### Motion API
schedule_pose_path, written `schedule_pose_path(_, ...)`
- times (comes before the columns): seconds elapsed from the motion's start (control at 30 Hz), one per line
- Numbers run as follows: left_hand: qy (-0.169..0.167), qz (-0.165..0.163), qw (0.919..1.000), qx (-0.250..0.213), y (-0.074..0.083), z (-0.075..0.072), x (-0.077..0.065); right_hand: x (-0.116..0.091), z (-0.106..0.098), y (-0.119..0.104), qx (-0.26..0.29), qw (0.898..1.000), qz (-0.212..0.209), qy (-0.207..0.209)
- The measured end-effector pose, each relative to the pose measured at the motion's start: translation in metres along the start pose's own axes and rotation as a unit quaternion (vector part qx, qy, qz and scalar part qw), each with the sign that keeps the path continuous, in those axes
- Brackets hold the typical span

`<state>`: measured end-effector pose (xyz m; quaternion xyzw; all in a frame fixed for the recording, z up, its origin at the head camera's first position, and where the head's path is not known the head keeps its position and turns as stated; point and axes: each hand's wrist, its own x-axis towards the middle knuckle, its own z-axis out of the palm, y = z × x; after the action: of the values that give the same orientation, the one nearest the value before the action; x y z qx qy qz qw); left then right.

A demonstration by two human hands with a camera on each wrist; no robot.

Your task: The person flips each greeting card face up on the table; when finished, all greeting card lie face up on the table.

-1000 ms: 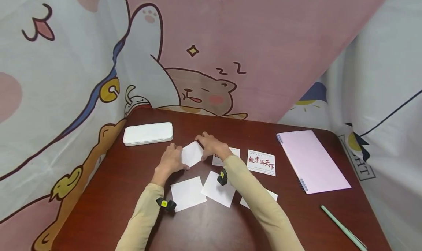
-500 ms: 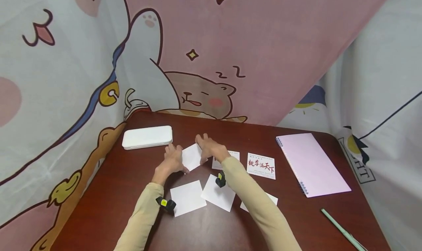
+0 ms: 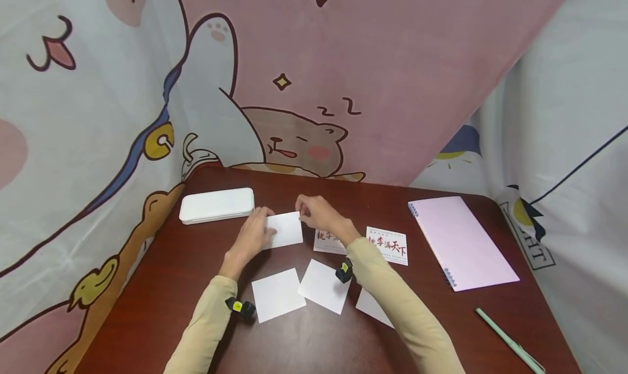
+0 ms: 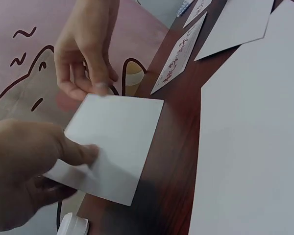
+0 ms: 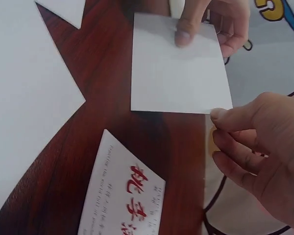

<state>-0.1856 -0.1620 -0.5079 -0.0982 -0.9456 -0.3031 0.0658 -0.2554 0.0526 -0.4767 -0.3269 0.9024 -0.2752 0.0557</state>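
Note:
A blank white card (image 3: pixel 285 230) is held between both hands over the back middle of the table. My left hand (image 3: pixel 249 236) pinches its left side, thumb on top and fingers beneath, as the left wrist view shows. The right hand (image 3: pixel 321 215) pinches the far right corner of this card (image 5: pixel 179 73) between thumb and fingertips. Just right of it lies a card with red characters (image 3: pixel 327 243), partly behind the right forearm. Another such printed card (image 3: pixel 392 247) is farther right. Nearer lie blank cards: one at left (image 3: pixel 278 295), one in the middle (image 3: pixel 324 287), one half under the sleeve (image 3: pixel 374 307).
A white oblong case (image 3: pixel 217 206) stands at the back left, close to the left hand. On the right are a pink spiral notebook (image 3: pixel 463 243) and a green pen (image 3: pixel 510 340). Printed cloth (image 3: pixel 392 79) hangs behind the dark red table (image 3: pixel 132 308).
The held card has turned from a slanted position to nearly level. My right fingers have gone from spread along its side to pinching its corner, and my left hand grips farther over it.

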Motion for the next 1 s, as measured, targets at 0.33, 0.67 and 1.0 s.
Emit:
schedule_pose_path(0.33,0.084,0.084,0.9927,-0.02,-0.001,0.002,0.002,-0.021,-0.008,-0.007,-0.011,0.997,-0.061,0.05)
schedule_pose_path(0.67,0.07,0.069,0.9949,0.024,-0.005,0.011,-0.004,-0.046,0.012,-0.004,-0.028,0.995,-0.085,0.044)
schedule_pose_path(1.0,-0.011,0.068,0.9976,0.01,-0.014,0.018,-0.011,-0.052,0.032,0.011,-0.039,0.997,-0.061,0.024)
